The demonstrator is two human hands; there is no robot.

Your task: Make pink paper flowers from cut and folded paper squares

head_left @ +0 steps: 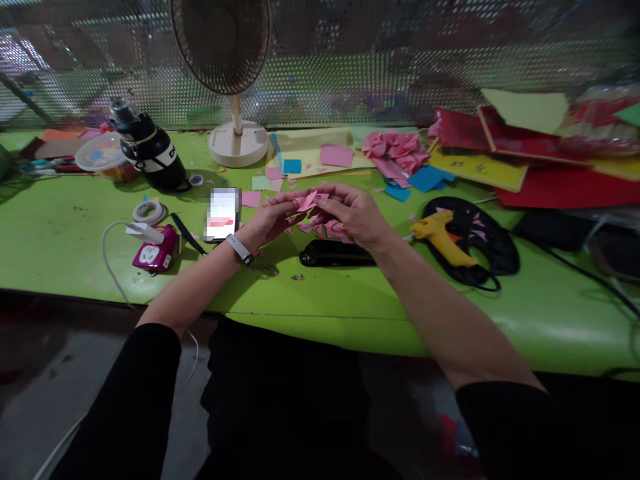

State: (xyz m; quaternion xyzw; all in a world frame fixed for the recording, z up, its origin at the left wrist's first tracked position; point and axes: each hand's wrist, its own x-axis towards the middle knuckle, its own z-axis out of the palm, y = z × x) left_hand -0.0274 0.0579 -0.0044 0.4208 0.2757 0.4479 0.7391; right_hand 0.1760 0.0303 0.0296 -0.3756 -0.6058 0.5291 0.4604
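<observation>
Between both hands is a folded piece of pink paper (309, 200), raised a little above the green table. My left hand (273, 217) pinches its left side, and my right hand (350, 210) grips its right side with thumb and fingers. More pink paper pieces (333, 230) lie just below and behind the hands. A black stapler (337, 254) rests on the table under my right wrist, partly hidden by it. To the left of my left hand lies a phone (223, 213) with a lit, blurred screen.
Right of my arm, a yellow glue gun (443, 237) lies on a black pad (493, 240). A fan (237, 143), a dark bottle (155, 150) and crumpled pink paper (395, 150) stand behind. A purple power adapter (157, 252) and tape roll (149, 211) are left. Red folders (565, 187) lie far right.
</observation>
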